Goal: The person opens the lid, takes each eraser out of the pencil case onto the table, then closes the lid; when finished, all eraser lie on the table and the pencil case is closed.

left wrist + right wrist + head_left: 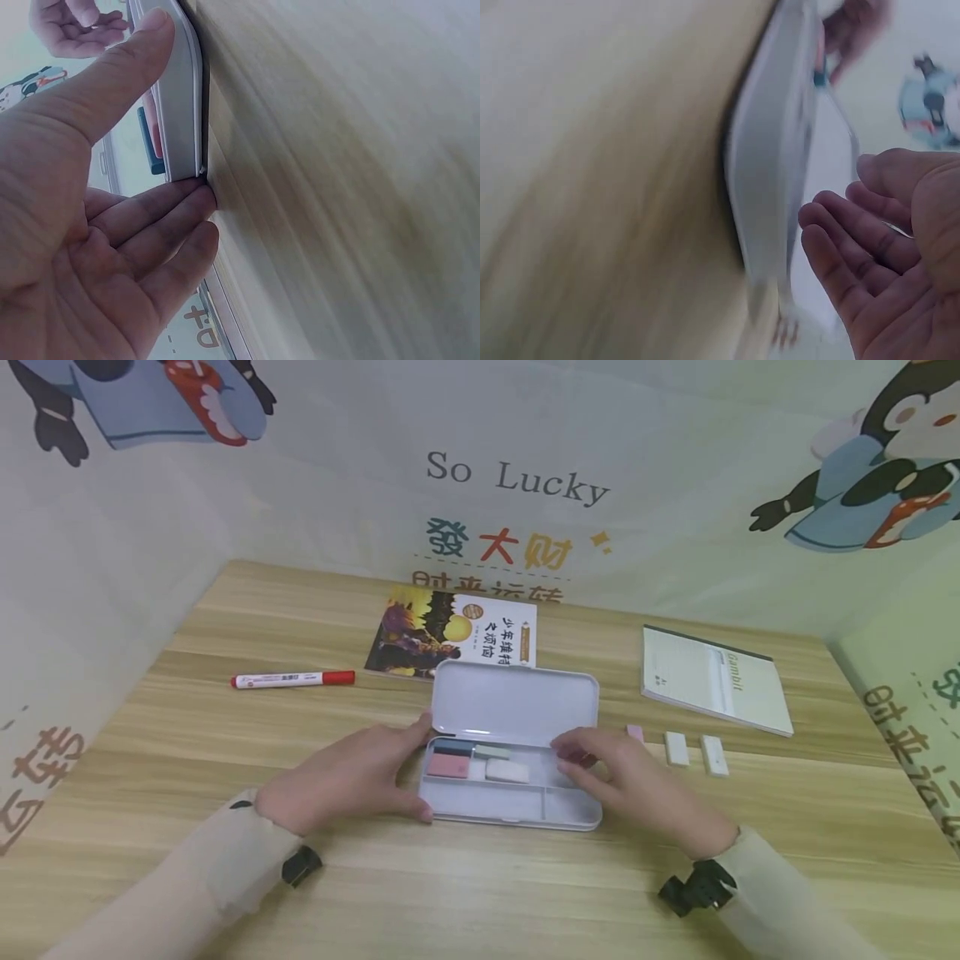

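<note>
A white pencil case lies with its lid raised. My left hand holds its left end, thumb at the front corner and fingers towards the hinge side. In its left part sit a pink eraser, a dark blue block, a pale green block and a white eraser. My right hand hovers over the case's right end, fingers loosely bent and nothing visible in them. Beside it, a pink eraser is partly hidden by the hand; two white erasers lie further right.
A red-capped marker lies at the left of the wooden table. Behind the case is a book, partly covered by the lid. A notebook lies at the right rear. Printed cloth surrounds the table.
</note>
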A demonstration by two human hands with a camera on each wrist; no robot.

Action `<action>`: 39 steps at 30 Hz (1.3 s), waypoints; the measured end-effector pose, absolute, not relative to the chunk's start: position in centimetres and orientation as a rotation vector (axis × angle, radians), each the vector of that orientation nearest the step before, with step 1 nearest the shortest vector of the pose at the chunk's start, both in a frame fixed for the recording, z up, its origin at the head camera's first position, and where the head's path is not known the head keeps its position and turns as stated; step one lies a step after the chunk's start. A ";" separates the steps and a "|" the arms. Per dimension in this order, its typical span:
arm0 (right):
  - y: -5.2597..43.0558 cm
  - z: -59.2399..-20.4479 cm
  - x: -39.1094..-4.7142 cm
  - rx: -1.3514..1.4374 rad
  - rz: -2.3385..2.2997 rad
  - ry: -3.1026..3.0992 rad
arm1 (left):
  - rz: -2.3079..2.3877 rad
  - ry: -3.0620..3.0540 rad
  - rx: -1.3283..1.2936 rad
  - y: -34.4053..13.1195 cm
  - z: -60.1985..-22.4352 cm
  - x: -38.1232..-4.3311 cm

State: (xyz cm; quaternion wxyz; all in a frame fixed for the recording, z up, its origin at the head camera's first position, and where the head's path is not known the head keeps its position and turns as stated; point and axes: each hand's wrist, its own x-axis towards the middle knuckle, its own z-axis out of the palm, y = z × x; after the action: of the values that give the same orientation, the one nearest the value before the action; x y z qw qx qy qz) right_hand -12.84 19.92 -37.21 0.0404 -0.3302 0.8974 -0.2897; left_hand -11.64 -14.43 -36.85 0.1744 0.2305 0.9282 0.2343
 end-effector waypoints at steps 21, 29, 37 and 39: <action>15.3 -37.5 -13.3 -1.075 -0.739 2.645 | 0.667 2.615 0.600 -14.1 -36.8 -11.8; 14.8 -37.1 -13.3 -1.193 -0.644 2.614 | 0.674 2.621 0.610 -14.1 -36.8 -11.7; 14.4 -36.8 -13.0 -1.289 -0.429 2.670 | 0.681 2.616 0.610 -14.1 -36.8 -11.7; 14.4 -36.8 -13.0 -1.305 -0.406 2.686 | 0.681 2.615 0.607 -14.1 -36.8 -11.7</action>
State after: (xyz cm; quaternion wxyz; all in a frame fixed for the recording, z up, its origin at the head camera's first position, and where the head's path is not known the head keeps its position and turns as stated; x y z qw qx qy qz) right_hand -13.00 14.45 -36.83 0.0636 -0.4322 0.8894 -0.1343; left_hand -11.71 -14.15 -36.80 0.1851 0.2155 0.9279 0.2415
